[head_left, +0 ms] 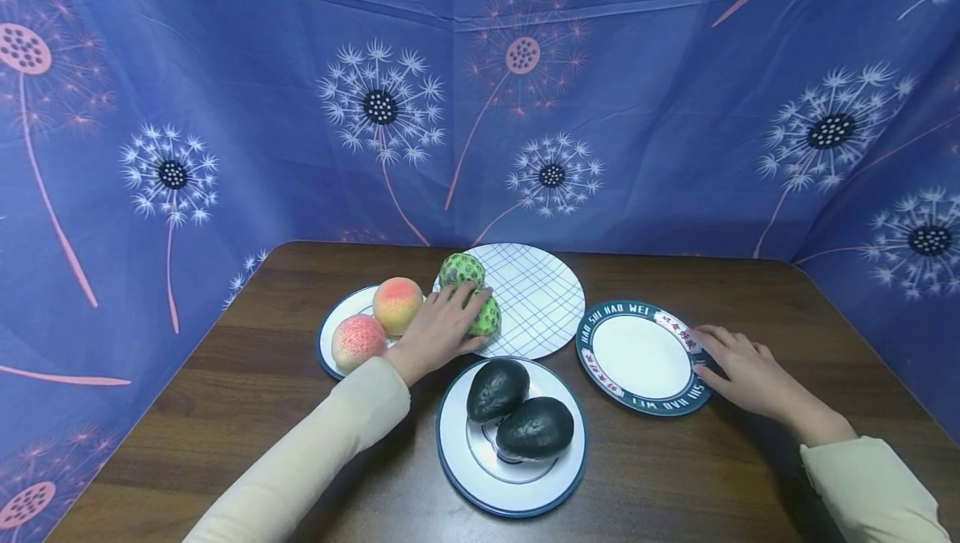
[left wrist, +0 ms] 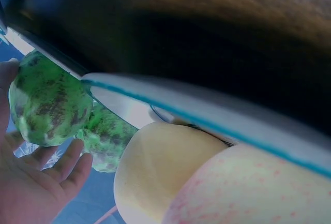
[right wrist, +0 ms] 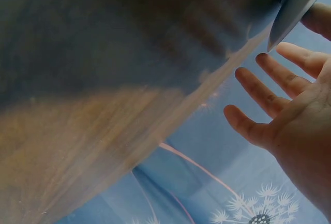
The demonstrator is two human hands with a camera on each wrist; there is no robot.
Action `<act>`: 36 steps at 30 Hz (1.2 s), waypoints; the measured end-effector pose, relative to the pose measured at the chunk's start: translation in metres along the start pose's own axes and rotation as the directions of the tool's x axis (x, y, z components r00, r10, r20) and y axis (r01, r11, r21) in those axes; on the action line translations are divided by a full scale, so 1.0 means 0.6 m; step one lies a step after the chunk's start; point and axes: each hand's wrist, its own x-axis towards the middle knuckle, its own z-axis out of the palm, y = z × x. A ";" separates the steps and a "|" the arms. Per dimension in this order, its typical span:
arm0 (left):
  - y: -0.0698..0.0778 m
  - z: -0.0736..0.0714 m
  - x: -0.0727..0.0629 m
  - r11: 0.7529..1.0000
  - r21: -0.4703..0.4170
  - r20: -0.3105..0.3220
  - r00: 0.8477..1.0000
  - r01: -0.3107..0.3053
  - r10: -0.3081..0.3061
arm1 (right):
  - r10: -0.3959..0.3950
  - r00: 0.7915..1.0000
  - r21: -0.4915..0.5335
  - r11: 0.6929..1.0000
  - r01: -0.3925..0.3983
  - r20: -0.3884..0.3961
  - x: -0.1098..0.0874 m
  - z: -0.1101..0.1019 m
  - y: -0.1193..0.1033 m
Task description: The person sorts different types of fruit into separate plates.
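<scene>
From the head, the far green fruit point(head_left: 461, 268) could be rolled off the checked plate point(head_left: 534, 301) if bumped by the left hand point(head_left: 442, 326), which is spread over the near fruit point(head_left: 488, 317). From the left wrist, the near fruit is seen between thumb point(left wrist: 6, 74) and fingers point(left wrist: 77, 173). From the right wrist, the right hand point(right wrist: 306, 107) is seen spread beside a plate point(right wrist: 299, 5).

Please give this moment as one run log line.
left hand: at nearer green fruit; right hand: at teal-rimmed plate; peaches: on left plate; avocados: on nearest plate
</scene>
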 end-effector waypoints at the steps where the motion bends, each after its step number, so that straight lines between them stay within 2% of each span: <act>1: -0.001 0.001 0.001 1.000 -0.001 0.006 1.000 0.000 0.000 | 0.001 1.000 -0.001 1.000 -0.001 0.002 -0.001 0.001 0.000; 12: -0.004 0.010 0.007 0.999 -0.052 0.033 0.999 -0.018 0.020 | 0.036 0.999 -0.012 0.999 -0.035 0.030 -0.002 0.005 -0.005; 20: -0.005 0.011 0.010 0.999 -0.049 0.034 0.999 -0.009 0.010 | 0.042 0.998 -0.005 0.999 -0.042 0.037 -0.002 0.007 -0.003; 28: -0.007 0.010 0.011 0.998 -0.064 0.008 1.000 -0.021 0.022 | 0.037 0.999 -0.014 0.999 -0.037 0.026 -0.002 0.008 -0.004; 36: -0.002 0.005 0.015 0.996 -0.050 -0.041 0.996 -0.076 0.074 | 0.034 0.999 -0.012 0.999 -0.034 0.026 -0.001 0.008 -0.005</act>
